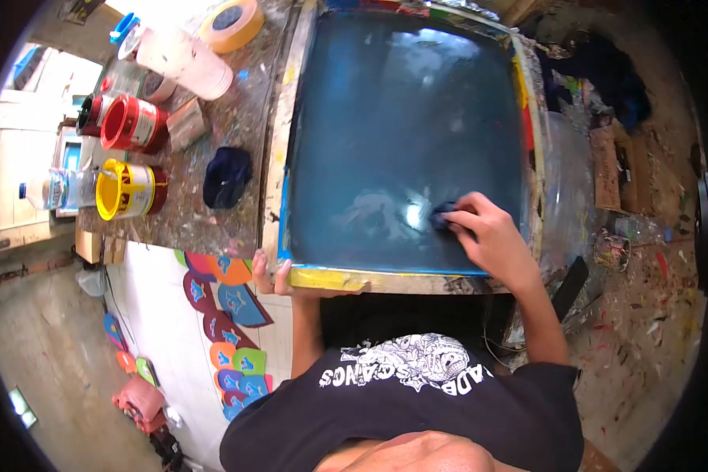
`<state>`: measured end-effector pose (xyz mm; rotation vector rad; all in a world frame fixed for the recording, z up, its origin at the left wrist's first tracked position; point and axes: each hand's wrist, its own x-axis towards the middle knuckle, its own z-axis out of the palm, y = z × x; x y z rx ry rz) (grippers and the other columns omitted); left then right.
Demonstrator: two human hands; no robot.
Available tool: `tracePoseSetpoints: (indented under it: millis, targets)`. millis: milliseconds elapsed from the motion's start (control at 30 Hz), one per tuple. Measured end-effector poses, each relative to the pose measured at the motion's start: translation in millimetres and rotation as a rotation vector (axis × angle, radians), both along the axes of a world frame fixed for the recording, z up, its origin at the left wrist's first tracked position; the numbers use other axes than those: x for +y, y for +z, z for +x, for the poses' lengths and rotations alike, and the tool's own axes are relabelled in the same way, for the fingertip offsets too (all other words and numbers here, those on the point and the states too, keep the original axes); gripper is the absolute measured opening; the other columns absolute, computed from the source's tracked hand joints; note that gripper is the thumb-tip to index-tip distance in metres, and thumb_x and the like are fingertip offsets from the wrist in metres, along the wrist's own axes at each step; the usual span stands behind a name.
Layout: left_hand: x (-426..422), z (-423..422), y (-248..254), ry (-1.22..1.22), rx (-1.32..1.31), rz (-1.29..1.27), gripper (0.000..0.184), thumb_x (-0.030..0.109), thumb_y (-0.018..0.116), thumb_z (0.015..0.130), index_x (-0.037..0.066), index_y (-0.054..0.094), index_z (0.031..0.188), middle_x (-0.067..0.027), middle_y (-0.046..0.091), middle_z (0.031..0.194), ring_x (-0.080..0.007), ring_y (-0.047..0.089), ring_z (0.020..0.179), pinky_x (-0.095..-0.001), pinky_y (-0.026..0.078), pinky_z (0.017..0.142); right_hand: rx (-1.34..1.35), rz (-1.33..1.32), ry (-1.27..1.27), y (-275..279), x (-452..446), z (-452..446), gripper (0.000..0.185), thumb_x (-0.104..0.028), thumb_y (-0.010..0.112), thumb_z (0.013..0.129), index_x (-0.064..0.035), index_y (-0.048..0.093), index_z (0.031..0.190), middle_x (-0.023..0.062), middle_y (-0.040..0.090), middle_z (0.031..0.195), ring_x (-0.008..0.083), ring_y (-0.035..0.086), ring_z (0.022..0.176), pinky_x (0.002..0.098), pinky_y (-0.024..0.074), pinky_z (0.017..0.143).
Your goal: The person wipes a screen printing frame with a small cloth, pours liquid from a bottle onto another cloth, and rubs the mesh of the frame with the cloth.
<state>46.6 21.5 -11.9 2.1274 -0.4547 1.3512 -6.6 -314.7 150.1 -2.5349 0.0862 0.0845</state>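
A wood-framed printing screen (409, 141) with a dark blue-grey, shiny mesh lies in front of me. My right hand (495, 244) pinches a small bunched dark blue rag (444, 216) against the mesh, near its lower right. Smeary wet-looking marks show on the surface left of the rag. At the near left corner, my left hand (274, 277) grips the screen's frame, its fingertips curled over the edge. Yellow tape or paint covers part of the near rail, and blue strips run along the inner edges.
On the stained bench (204, 224) at left stand a yellow paint can (138, 190), a red paint can (145, 126), a plastic bottle (79, 189), a white container (185, 61), a tape roll (232, 23) and a dark rag (227, 178). Colourful printed cutouts (242, 305) lie below.
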Motion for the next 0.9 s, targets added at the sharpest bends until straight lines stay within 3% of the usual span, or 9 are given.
tracePoseSetpoints:
  millis: [100,167,233,333,500,633,733,867,900]
  targets:
    - [-9.4,-0.7,16.8,0.025,0.035,0.012,0.089,0.088,0.052,0.076,0.008,0.041,0.114,-0.0205,0.035,0.13,-0.0396,0.044,0.123,-0.0582,0.04,0.103,-0.126,0.055,0.448,-11.5,57.7,64.7,0.02,-0.002,0.07,0.083,-0.0026,0.072,0.103,0.0122,0.062,0.095,0.0309,0.066,0.084,0.0391,0.0543,0.076]
    - [-7.9,-1.3,14.6,0.009,0.039,0.009,0.09,0.088,0.052,0.075,0.008,0.04,0.115,-0.0201,0.034,0.13,-0.0396,0.044,0.123,-0.0583,0.04,0.103,-0.161,0.109,0.477,-26.6,81.0,80.7,0.017,-0.009,0.07,0.083,-0.0026,0.07,0.099,0.0122,0.061,0.089,0.0296,0.064,0.084,0.0391,0.0543,0.076]
    - [-6.3,-3.1,11.0,-0.007,0.044,-0.011,0.092,0.089,0.054,0.074,0.008,0.04,0.115,-0.0194,0.034,0.131,-0.0393,0.044,0.124,-0.058,0.04,0.103,-0.408,0.121,0.702,-41.0,140.8,114.8,0.01,-0.011,0.071,0.079,-0.0055,0.069,0.086,0.0078,0.061,0.086,0.0256,0.064,0.088,0.0353,0.0541,0.078]
    - [-5.9,-5.1,9.7,-0.011,0.077,-0.031,0.093,0.089,0.054,0.073,0.008,0.04,0.115,-0.0184,0.034,0.132,-0.0383,0.045,0.123,-0.0564,0.041,0.103,-0.389,0.006,0.812,-32.4,153.0,111.7,0.01,-0.01,0.069,0.076,-0.0072,0.071,0.085,0.0059,0.062,0.087,0.0233,0.062,0.087,0.0348,0.0539,0.08]
    - [-7.8,-1.5,1.5,-0.018,0.044,-0.073,0.089,0.088,0.052,0.076,0.008,0.04,0.114,-0.0182,0.035,0.129,-0.038,0.046,0.122,-0.0554,0.043,0.102,-0.059,0.087,0.697,-13.8,73.6,68.4,0.012,-0.007,0.068,0.076,-0.008,0.074,0.085,0.007,0.064,0.09,0.0258,0.064,0.091,0.0393,0.0537,0.082]
    - [-12.9,-1.8,10.4,-0.014,0.024,-0.06,0.087,0.086,0.053,0.077,0.008,0.04,0.113,-0.0179,0.036,0.127,-0.0374,0.043,0.123,-0.0556,0.044,0.101,-0.138,-0.06,0.451,-10.6,42.4,78.9,0.009,-0.006,0.07,0.078,-0.0054,0.073,0.087,0.0091,0.064,0.089,0.0281,0.063,0.088,0.0378,0.054,0.079]
    - [-9.9,-3.5,14.8,-0.002,0.034,-0.025,0.088,0.087,0.054,0.075,0.008,0.04,0.113,-0.0183,0.036,0.127,-0.0373,0.043,0.123,-0.0544,0.046,0.101,-0.227,0.285,0.653,-34.7,87.1,72.6,0.006,-0.008,0.071,0.079,-0.0049,0.071,0.084,0.0112,0.063,0.088,0.0263,0.063,0.086,0.0384,0.0546,0.077]
    - [-8.8,-1.5,17.5,0.012,0.035,-0.018,0.09,0.087,0.053,0.076,0.007,0.04,0.114,-0.0187,0.037,0.127,-0.0379,0.043,0.122,-0.0543,0.046,0.101,-0.148,0.248,0.787,-32.4,92.1,77.9,0.013,-0.006,0.072,0.08,-0.0072,0.074,0.093,0.0092,0.063,0.094,0.0267,0.064,0.089,0.037,0.0544,0.078]
    - [-14.4,-0.2,19.1,0.02,0.027,-0.031,0.089,0.087,0.052,0.076,0.007,0.04,0.114,-0.0188,0.037,0.126,-0.038,0.044,0.122,-0.0544,0.046,0.101,-0.293,0.041,0.653,-29.4,67.0,107.7,0.008,-0.011,0.067,0.082,-0.0103,0.074,0.087,0.0074,0.065,0.09,0.025,0.063,0.086,0.038,0.0559,0.077]
